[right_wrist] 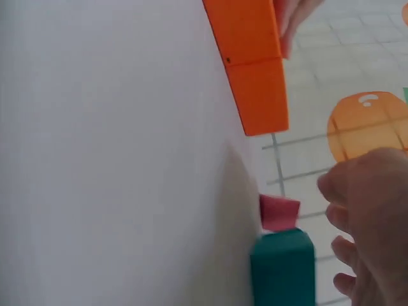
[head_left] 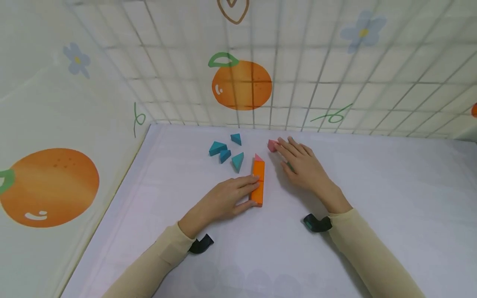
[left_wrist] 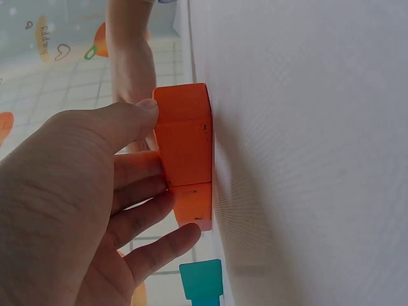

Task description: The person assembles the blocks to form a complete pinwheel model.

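Two orange blocks [head_left: 258, 190] lie end to end on the white table, with a small pink triangular block [head_left: 258, 157] at their far end. My left hand [head_left: 227, 196] rests against them from the left; its fingertips lie on the orange and its thumb touches near the closer end. Further right, my right hand [head_left: 303, 167] hovers with loose fingers over another pink block [head_left: 272, 145] and a green block [head_left: 290, 166], which it mostly covers. In the right wrist view, the teal-green block [right_wrist: 284, 271] stands beside a pink block [right_wrist: 279, 212], with a gap to my fingers.
Several blue and teal triangular blocks, including a teal one [head_left: 237, 162] and a blue one [head_left: 218, 148], lie left of the orange row. A wall covering [head_left: 179, 82] with a grid and printed oranges rises behind the table [head_left: 391, 198].
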`<state>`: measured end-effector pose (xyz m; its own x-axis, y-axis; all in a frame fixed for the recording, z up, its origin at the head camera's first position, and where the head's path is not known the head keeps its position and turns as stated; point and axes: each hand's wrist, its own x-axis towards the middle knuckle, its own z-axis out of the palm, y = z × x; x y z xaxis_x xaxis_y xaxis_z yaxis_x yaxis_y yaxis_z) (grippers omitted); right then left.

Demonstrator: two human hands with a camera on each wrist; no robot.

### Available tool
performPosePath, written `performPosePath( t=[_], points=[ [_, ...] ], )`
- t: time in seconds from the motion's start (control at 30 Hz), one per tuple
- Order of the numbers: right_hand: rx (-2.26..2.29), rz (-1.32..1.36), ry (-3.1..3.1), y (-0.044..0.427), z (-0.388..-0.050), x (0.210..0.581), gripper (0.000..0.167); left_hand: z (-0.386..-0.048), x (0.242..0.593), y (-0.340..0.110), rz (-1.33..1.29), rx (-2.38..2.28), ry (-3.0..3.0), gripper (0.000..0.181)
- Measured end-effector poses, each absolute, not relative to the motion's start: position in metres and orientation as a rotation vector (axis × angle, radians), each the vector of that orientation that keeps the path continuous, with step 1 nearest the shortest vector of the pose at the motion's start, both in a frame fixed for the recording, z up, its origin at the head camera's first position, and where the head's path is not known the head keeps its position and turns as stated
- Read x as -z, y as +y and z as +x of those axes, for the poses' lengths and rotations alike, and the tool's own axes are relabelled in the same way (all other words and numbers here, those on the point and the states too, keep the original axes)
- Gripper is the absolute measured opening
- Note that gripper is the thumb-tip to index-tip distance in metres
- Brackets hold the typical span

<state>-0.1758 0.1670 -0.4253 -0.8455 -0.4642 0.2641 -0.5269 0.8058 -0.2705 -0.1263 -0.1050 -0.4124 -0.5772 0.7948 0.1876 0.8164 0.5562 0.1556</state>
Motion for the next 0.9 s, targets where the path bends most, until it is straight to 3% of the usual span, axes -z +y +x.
performPosePath(
  t=[0.67,0.9],
  points=[
    [-0.442,0.835,-2.807,0.183,-0.154,0.425,0.054,-0.127,0.417,-0.107,-1.390,0.402,-2.623,0.054],
    [-0.457,0.846,-2.880,0.186,-0.148,0.395,0.045,-0.128,0.417,-0.108,-1.395,0.379,-2.616,0.054]
  ],
)
